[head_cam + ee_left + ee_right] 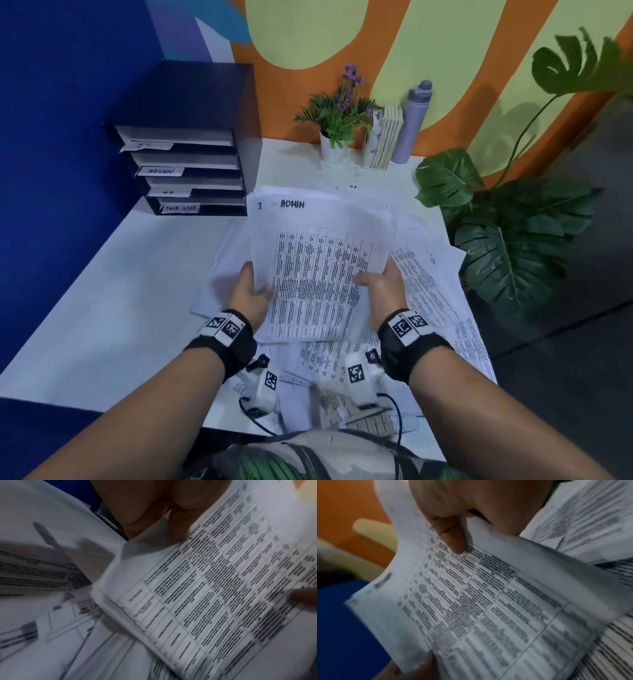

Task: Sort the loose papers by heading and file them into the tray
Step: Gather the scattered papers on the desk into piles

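Both hands on the ADMIN stack (317,260), lifted above the loose papers (442,301) on the white desk (113,308). My left hand (251,291) pinches its left edge, thumb on top; my right hand (380,284) pinches the right edge likewise. Black filing tray (185,137) sits far-left, well apart.

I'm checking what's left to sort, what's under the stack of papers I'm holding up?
Under the ADMIN stack, more loose printed sheets lie spread on the white table. Their headings, and whatever lies directly beneath the stack, are covered.

Head high, downward; wrists close; shared sheaf (318,274).
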Action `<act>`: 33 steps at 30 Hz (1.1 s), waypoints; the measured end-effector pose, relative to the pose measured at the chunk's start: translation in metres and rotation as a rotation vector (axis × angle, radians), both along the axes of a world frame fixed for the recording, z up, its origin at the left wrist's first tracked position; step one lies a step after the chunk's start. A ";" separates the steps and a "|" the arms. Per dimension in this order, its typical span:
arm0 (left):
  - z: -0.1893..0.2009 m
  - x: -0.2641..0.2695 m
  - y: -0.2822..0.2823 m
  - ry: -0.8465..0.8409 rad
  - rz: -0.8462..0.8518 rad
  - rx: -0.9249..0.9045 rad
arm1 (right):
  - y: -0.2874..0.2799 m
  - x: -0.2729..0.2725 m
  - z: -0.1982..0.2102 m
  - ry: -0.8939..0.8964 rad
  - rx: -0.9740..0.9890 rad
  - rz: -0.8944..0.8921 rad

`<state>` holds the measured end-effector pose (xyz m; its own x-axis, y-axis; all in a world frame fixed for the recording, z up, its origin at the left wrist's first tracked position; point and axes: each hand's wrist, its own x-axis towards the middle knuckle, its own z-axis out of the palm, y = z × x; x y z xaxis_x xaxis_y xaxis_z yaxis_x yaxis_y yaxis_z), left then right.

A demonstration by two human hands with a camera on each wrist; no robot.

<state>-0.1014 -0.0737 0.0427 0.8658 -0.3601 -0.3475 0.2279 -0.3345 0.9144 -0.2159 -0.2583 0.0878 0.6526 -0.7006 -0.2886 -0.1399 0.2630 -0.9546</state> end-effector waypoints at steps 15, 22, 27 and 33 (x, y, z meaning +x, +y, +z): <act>-0.022 0.105 0.205 -0.165 0.075 0.432 | 0.163 0.109 -0.060 0.406 -0.413 0.663; -0.041 0.148 0.273 -0.127 0.135 0.539 | 0.223 0.150 -0.087 0.483 -0.399 0.895; -0.050 0.175 0.295 -0.094 0.155 0.583 | 0.241 0.167 -0.087 0.494 -0.522 0.980; -0.043 0.180 0.266 -0.161 0.053 0.603 | 0.217 0.156 -0.083 0.455 -0.520 0.836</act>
<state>0.0787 0.1923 -0.0004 0.9356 -0.0962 -0.3398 0.1335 -0.7945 0.5924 -0.0600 -0.0417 0.0046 0.8870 -0.1909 -0.4205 -0.4563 -0.5021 -0.7347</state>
